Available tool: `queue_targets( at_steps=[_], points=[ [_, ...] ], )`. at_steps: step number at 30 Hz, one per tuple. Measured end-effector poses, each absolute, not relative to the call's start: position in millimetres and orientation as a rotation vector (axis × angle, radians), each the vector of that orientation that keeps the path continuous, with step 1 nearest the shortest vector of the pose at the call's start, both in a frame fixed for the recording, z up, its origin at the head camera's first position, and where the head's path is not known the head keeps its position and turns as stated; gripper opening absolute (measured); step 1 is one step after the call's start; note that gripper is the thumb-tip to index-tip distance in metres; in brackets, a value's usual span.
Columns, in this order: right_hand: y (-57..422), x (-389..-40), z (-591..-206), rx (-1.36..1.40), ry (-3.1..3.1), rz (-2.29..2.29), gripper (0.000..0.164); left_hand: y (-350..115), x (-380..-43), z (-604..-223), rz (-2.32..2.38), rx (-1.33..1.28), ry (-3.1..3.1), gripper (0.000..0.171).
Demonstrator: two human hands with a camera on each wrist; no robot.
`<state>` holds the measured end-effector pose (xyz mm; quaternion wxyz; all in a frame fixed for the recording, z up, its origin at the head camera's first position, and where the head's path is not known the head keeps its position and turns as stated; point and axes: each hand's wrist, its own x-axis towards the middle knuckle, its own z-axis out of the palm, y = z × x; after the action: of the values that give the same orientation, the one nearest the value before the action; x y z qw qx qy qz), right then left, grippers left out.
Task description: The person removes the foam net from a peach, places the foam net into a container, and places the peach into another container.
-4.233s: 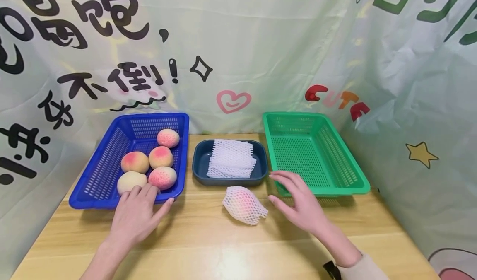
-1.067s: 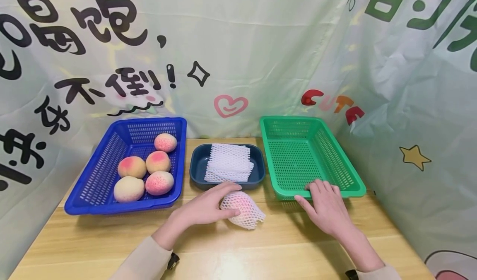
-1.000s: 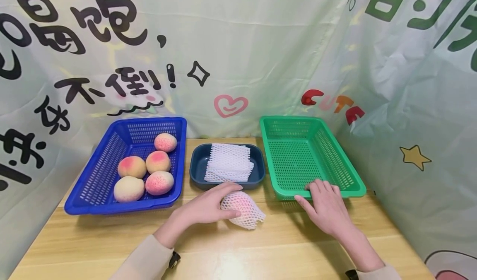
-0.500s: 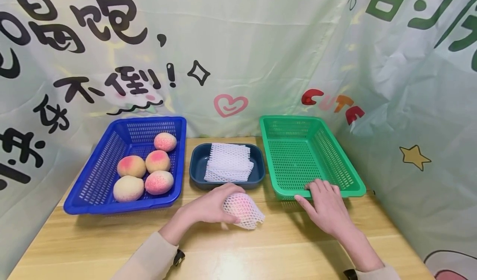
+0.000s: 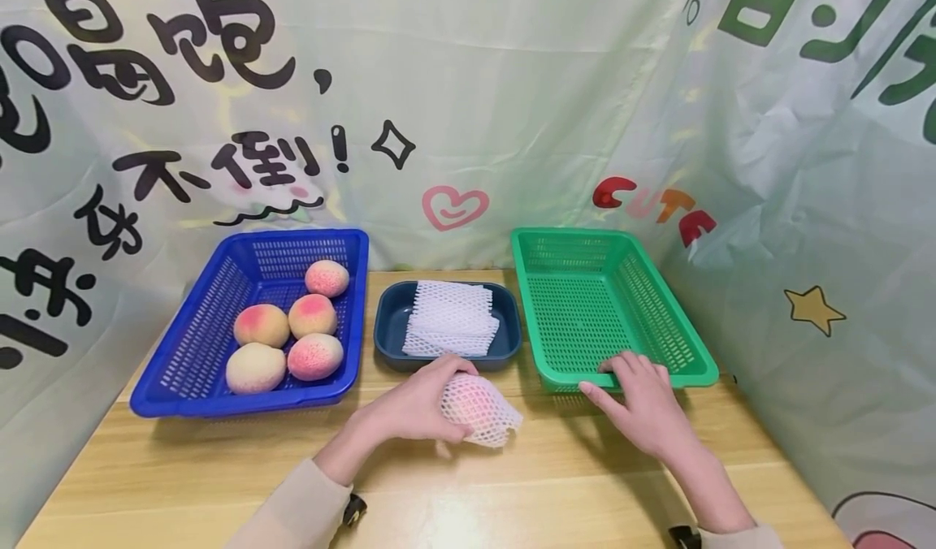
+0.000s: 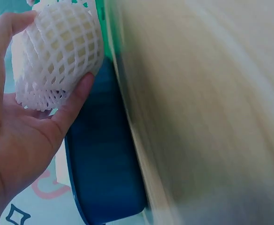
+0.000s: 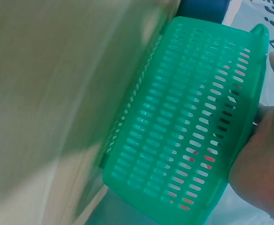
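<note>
A peach in a white foam net sleeve [image 5: 480, 412] is at the front middle of the table. My left hand [image 5: 418, 408] grips it from the left, with the thumb at its near side and the fingers around the far side. Through the net in the left wrist view, the fruit's pale side [image 6: 66, 44] shows. My right hand [image 5: 643, 403] holds the front rim of a green plastic basket [image 5: 683, 322], fingers bent over the edge and thumb outside. The basket has no fruit in it. Its slotted front wall [image 7: 174, 126] fills much of the right wrist view.
A blue basket [image 5: 175, 330] on the left contains several peaches [image 5: 262, 326]. Between the baskets stands a dark blue tray [image 5: 395, 354] with a stack of flat white foam nets [image 5: 451, 317]. A printed curtain [image 5: 468, 86] hangs behind the wooden table [image 5: 468, 500].
The left hand came from the blue basket to the netted peach, then tightened around it and shifted it slightly. The right hand moved from beside the peach to the green basket's rim.
</note>
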<state>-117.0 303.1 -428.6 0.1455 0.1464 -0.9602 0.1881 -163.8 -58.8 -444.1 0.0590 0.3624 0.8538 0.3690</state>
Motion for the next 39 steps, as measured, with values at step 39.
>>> queue_targets(
  at_steps=[39],
  points=[
    [167,-137,-388,0.827,-2.132,1.793,0.061,-70,-151,-390,1.701,1.377,2.899,0.082]
  ],
)
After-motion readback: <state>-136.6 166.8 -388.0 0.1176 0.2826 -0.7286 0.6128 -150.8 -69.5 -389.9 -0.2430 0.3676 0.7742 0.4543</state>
